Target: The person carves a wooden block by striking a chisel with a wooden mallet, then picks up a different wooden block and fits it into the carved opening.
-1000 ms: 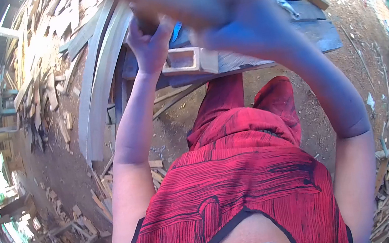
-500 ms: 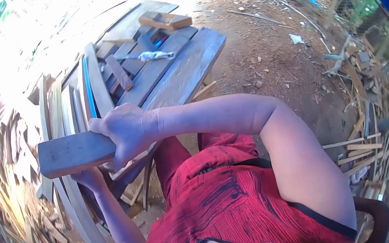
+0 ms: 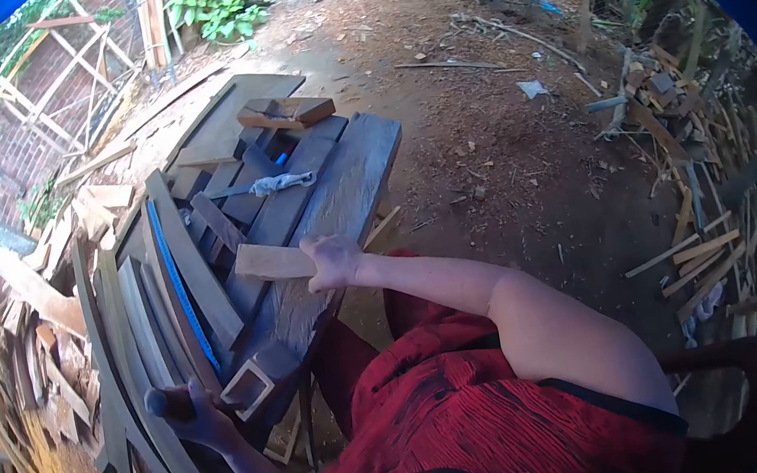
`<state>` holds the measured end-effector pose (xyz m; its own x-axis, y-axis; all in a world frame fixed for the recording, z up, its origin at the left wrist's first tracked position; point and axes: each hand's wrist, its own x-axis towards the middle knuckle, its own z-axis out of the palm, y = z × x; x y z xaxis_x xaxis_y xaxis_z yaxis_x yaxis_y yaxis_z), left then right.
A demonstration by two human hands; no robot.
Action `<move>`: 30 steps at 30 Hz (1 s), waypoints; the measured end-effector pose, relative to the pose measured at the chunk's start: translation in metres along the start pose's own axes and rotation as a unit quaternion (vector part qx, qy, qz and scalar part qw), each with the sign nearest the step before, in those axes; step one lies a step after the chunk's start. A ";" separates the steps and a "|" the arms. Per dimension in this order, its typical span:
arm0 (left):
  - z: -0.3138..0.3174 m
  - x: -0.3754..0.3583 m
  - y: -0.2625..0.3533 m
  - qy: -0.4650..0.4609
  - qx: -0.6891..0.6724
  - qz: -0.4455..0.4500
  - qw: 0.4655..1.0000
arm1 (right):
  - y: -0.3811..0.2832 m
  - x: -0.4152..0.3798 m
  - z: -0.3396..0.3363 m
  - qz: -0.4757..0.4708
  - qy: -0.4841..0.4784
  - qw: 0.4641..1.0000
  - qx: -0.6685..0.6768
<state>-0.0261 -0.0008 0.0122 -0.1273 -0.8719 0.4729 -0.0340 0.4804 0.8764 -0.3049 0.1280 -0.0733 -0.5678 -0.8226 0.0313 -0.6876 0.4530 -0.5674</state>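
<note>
My right hand (image 3: 335, 261) grips one end of a pale wooden block (image 3: 275, 261), held over the near part of the plank bench (image 3: 341, 178). Lower down on the left, my left hand (image 3: 201, 422) is closed round a dark tool handle (image 3: 168, 402) with a rounded end; the rest of that tool is hidden. Just right of this hand, a pale rectangular wooden frame (image 3: 247, 387) sits against a dark block (image 3: 277, 359) at the bench's near corner.
A wooden hand plane (image 3: 285, 112), a cloth-wrapped tool (image 3: 281, 183) and a short wood piece (image 3: 218, 223) lie on the bench. Long curved boards (image 3: 132, 322) and a blue strip (image 3: 178, 281) line its left side. Scrap wood (image 3: 673, 109) is heaped at right.
My right hand has moved right and away from me with the wooden block, leaving my left hand and its handle uncovered. The view has shifted, showing more of the yard.
</note>
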 end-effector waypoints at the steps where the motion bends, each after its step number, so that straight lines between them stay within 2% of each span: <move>1: 0.000 0.000 -0.001 -0.006 0.007 -0.013 1.000 | 0.001 0.000 0.001 0.010 -0.006 1.000 -0.013; 5: -0.003 -0.001 -0.014 -0.024 -0.001 0.005 1.000 | -0.006 0.000 0.000 0.039 -0.017 0.999 -0.023; 6: -0.005 -0.002 -0.013 -0.029 0.012 -0.028 0.999 | -0.006 0.000 0.002 0.035 -0.012 0.999 -0.028; 8: -0.011 -0.004 -0.025 -0.044 0.013 -0.014 0.999 | -0.003 -0.001 0.006 0.048 0.001 0.998 -0.035; 11: -0.007 -0.005 -0.012 -0.079 0.003 0.006 0.997 | -0.001 -0.002 0.016 0.039 0.038 0.998 -0.031; 13: -0.002 -0.008 0.002 -0.090 0.036 0.052 0.994 | -0.004 -0.006 0.017 0.013 0.051 0.998 -0.046; 14: 0.000 -0.011 0.007 -0.094 0.037 0.042 0.994 | -0.004 -0.008 0.020 0.024 0.057 0.997 -0.047; 17: -0.007 -0.013 -0.016 -0.138 0.045 0.034 0.989 | -0.006 -0.011 0.023 0.007 0.077 0.994 -0.071; 19: -0.006 -0.014 -0.008 -0.159 0.046 0.058 0.985 | -0.008 -0.012 0.022 0.002 0.075 0.995 -0.057; 21: -0.003 -0.013 -0.003 -0.163 0.048 0.085 0.982 | -0.009 -0.013 0.024 0.009 0.083 0.995 -0.058; 22: -0.004 -0.013 -0.005 -0.160 0.040 0.052 0.985 | -0.008 -0.012 0.025 0.005 0.087 0.995 -0.057; 23: -0.006 -0.012 -0.011 -0.174 0.032 0.052 0.983 | -0.008 -0.013 0.027 0.021 0.093 0.994 -0.060; 25: -0.006 -0.008 -0.024 -0.147 0.042 0.060 0.986 | -0.010 -0.012 0.029 0.012 0.099 0.993 -0.061; 30: 0.010 -0.006 -0.034 -0.224 -0.004 0.089 0.970 | -0.013 -0.015 0.020 0.003 0.030 0.997 -0.071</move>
<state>-0.0338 -0.0107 -0.0216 -0.5489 -0.6450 0.5316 0.0349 0.6177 0.7856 -0.2788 0.1277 -0.0827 -0.5951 -0.7998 0.0793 -0.7387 0.5054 -0.4459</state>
